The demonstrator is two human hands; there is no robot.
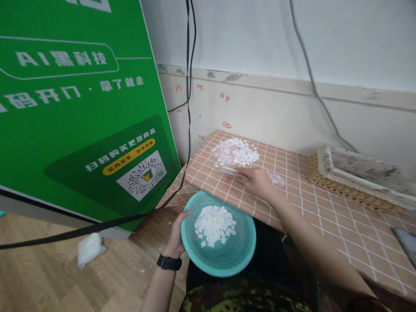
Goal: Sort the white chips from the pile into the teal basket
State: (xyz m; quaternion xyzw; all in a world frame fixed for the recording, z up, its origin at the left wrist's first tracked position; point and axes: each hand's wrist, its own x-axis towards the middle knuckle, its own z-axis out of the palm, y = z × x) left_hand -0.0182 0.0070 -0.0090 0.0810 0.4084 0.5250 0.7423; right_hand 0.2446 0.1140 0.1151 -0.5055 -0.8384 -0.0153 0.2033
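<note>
My left hand [176,236], with a dark watch on its wrist, grips the left rim of a teal plastic colander [242,260]. A heap of small white paper pieces [214,225] lies inside it. The colander is just below the front edge of the table [299,208], above my lap. My right hand [256,180] reaches over the tabletop and pinches a thin, flat, pale piece [229,170] whose kind I cannot make out. Just beyond it is a pile of white and pink paper bits [235,151]. A few pink bits [276,178] lie beside my right wrist.
To the left stands a tall green cabinet [81,104] with white lettering. A black cable [189,108] hangs down in front of it. On the right are a cloth-lined wicker basket [351,195] and a phone-like dark device [406,242]. A white crumpled bag [90,250] lies on the floor.
</note>
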